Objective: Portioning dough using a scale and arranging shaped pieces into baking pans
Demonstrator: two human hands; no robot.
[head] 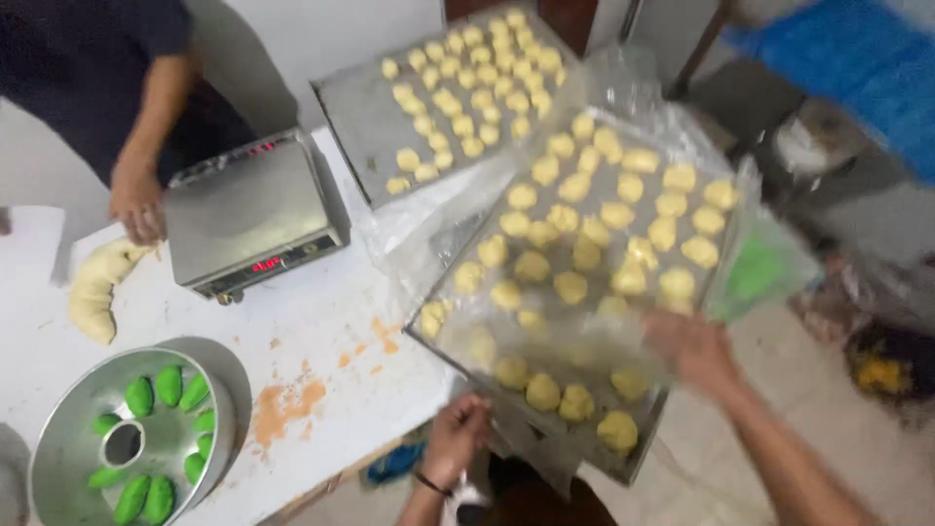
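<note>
A clear plastic sheet [623,244], crinkled and glossy, lies over the near tray just above the right grip [693,349], while well to the left of the left grip [456,435] a grey scale [251,209] shows 1 small red-lit screen [265,264].

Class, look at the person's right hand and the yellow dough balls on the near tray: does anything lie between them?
Yes. A clear plastic sheet covers the near tray of dough balls; the right hand lies on the plastic, so it separates hand from dough.
</note>
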